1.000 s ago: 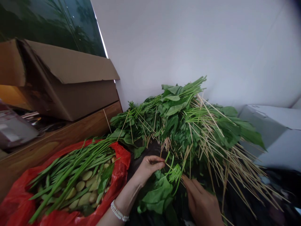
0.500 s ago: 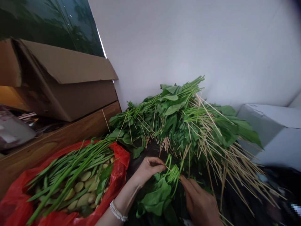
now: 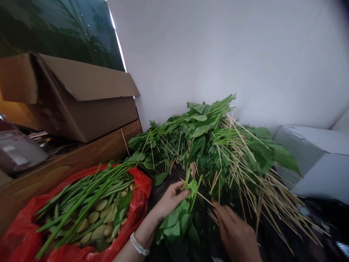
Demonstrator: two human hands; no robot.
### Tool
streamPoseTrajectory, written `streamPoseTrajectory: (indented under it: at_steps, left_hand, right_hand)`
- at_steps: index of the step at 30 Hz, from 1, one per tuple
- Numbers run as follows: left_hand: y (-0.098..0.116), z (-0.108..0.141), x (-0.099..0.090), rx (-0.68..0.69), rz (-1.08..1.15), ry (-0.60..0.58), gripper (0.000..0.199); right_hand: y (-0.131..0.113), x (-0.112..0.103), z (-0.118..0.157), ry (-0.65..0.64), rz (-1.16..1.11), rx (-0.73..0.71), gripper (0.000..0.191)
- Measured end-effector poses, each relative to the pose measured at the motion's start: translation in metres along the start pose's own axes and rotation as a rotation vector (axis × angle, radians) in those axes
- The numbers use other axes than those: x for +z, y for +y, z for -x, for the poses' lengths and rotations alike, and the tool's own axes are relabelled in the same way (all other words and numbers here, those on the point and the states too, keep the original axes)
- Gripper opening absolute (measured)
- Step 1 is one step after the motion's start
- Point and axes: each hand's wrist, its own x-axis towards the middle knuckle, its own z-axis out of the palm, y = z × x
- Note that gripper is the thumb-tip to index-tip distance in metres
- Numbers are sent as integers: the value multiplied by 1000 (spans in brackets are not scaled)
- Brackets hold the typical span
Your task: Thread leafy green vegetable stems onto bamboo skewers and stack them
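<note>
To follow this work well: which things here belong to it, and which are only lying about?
Belonging to the work: left hand, holding a bunch of greens; right hand; pile of greens; thin sticks.
Lying about: red bag; cardboard box; white box.

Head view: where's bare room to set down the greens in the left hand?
Black sheet shows between the red plastic bag and the left hand, and beyond the right hand, below the skewers. The leafy pile is crowded.

Red plastic bag (image 3: 143,185), green leafy stems (image 3: 201,133)
</note>
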Motion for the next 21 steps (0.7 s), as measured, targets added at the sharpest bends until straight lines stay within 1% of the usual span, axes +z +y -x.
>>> streamPoseTrajectory:
  at_steps: [2, 3, 5, 6, 9, 10, 11, 13, 15, 16, 19, 20, 21]
  left_hand:
    - [0, -3, -8, 22, 45, 94, 35]
    - [0, -3, -11, 27, 73, 116, 37]
    - [1, -4, -14, 28, 130, 107, 45]
    - [0, -3, -15, 28, 149, 95, 52]
    - [-3, -1, -13, 27, 222, 105, 83]
    - [-5, 0, -13, 28, 262, 106, 89]
    - [-8, 1, -12, 29, 305, 101, 91]
    - [-14, 1, -10, 21, 351, 72, 88]
    - [-20, 0, -8, -11, 327, 60, 81]
    - [-22, -1, -6, -31, 313, 50, 81]
    - [-27, -3, -3, -49, 324, 8, 89]
    - [-28, -3, -2, -44, 333, 0, 90]
    - [-28, -3, -1, -40, 337, -1, 89]
  right_hand:
    - [6, -4, -4, -13, 29, -8, 39]
    - [9, -8, -7, -25, 29, -16, 40]
    - [14, -17, -16, -39, 9, -33, 40]
    - [17, -22, -22, -37, -1, -39, 39]
    - [24, -38, -40, 15, -19, -40, 34]
    - [27, -41, -46, 39, -20, -35, 33]
    - [29, -44, -52, 65, -23, -30, 32]
    - [30, -45, -65, 116, -44, 5, 29]
    - [25, -43, -81, 140, -102, 57, 28]
    - [20, -41, -91, 135, -148, 83, 28]
    - [-4, -31, -129, 70, -350, 125, 28]
    - [-14, -27, -144, 57, -438, 137, 28]
    - [-25, -22, -160, 14, -530, 145, 29]
